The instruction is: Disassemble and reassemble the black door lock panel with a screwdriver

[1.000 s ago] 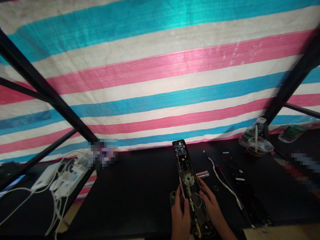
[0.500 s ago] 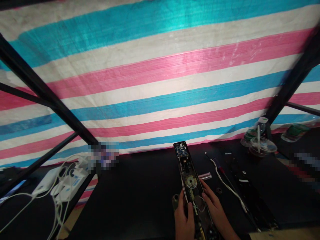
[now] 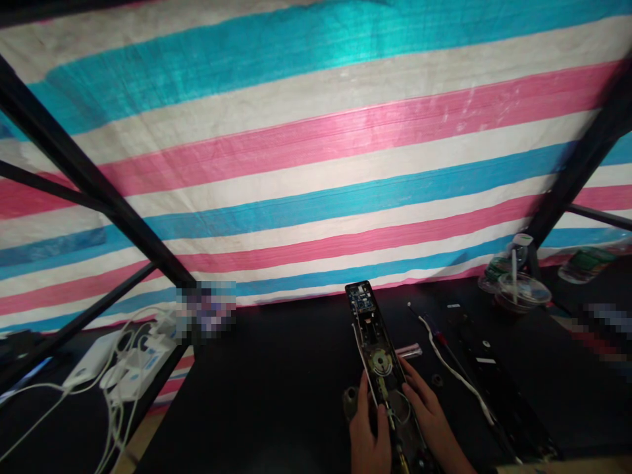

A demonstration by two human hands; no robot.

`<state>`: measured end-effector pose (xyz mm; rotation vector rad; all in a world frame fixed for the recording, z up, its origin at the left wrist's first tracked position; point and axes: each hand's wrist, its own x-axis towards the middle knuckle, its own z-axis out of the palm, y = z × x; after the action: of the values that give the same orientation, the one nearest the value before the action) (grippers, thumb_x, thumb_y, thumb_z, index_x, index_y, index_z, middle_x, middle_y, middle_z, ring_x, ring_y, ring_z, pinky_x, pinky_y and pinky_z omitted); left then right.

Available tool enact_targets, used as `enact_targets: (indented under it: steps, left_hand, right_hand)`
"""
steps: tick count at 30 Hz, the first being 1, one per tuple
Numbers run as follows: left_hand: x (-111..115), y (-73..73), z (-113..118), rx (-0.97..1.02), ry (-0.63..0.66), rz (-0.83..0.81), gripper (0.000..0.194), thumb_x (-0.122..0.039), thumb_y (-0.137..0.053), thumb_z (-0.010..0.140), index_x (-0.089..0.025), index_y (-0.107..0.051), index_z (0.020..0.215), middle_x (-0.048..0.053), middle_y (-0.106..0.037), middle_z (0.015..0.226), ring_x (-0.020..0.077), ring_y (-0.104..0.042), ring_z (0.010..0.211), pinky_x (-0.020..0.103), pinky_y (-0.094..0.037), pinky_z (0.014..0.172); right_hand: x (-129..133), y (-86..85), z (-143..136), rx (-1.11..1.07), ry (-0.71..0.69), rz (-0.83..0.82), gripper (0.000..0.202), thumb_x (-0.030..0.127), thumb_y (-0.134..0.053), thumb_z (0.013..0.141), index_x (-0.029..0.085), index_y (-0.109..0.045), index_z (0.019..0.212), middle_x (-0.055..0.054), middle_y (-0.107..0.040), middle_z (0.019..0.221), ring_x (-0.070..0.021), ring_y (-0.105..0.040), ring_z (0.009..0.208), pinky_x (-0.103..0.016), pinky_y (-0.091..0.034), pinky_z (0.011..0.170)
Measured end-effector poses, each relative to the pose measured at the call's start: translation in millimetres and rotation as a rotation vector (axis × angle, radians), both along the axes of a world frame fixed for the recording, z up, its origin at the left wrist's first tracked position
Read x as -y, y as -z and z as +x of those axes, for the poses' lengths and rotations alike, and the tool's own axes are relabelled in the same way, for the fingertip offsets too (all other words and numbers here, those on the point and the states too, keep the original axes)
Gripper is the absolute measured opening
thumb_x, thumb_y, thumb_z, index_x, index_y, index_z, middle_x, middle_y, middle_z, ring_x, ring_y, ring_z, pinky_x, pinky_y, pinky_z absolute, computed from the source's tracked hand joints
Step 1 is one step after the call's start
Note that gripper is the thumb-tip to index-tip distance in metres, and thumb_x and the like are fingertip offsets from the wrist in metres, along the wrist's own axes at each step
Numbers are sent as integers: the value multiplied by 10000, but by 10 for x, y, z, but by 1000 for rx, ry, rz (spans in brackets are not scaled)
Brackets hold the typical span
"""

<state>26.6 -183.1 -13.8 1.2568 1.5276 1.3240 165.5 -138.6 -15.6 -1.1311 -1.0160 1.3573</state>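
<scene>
The left hand (image 3: 370, 431) and right hand (image 3: 428, 409) clasped opposite sides of a long, narrow, open black casing (image 3: 369, 331) over the smooth black tabletop (image 3: 266, 382), its blue circuit board (image 3: 361, 300) and round disc (image 3: 382, 361) exposed.

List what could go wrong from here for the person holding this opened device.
The white wire along the left edge of the open device runs close to the left hand and might snag.
The small dark part lies loose near the right hand and could be brushed away.
The plastic cup with a straw shares the table; if it holds liquid, a knock might wet the exposed circuit board.
</scene>
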Motion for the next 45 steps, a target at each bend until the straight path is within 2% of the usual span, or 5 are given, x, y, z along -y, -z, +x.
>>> enact_targets:
  steps: [16, 24, 33, 39, 45]
  left_hand:
    - [-36, 95, -21, -79, 2, 89, 468, -439, -480, 943, -207, -684, 1295, 100, -674, 1334, 274, -617, 1267, 376, -449, 1125]
    - [-21, 3, -20, -48, 0, 39, 526, -419, -448, 950, -143, -613, 1367, 134, -628, 1391, 276, -587, 1301, 400, -425, 1135]
    - [-14, -54, -6, -41, -20, 13, 582, -409, -439, 946, -127, -525, 1447, 125, -574, 1449, 269, -551, 1341, 380, -418, 1139]
    - [-6, -12, -4, -103, -18, 40, 563, -485, -477, 923, -162, -631, 1357, 107, -631, 1393, 269, -586, 1302, 337, -431, 1131]
    - [4, 23, -16, -88, 21, 49, 523, -500, -469, 930, -186, -691, 1284, 118, -671, 1338, 292, -612, 1265, 378, -438, 1128]
  right_hand:
    - [-22, 81, -5, -4, 22, -7, 654, 636, -688, 814, 258, -651, 1345, -102, -621, 1398, -310, -568, 1302, -443, -410, 1136]
    - [-20, 123, -4, -1, 14, -7, 664, 630, -675, 835, 239, -627, 1371, -114, -617, 1399, -300, -599, 1262, -414, -454, 1097]
    - [-28, 153, 7, 3, 8, 0, 645, 616, -679, 838, 256, -629, 1370, -102, -603, 1419, -301, -574, 1294, -439, -396, 1143]
    - [-26, 175, 5, 26, 44, 10, 654, 632, -701, 807, 254, -658, 1339, -103, -598, 1425, -325, -508, 1360, -473, -325, 1185]
    - [-21, 159, 7, 28, 36, 11, 637, 627, -686, 825, 265, -650, 1348, -97, -609, 1413, -313, -542, 1332, -457, -367, 1164]
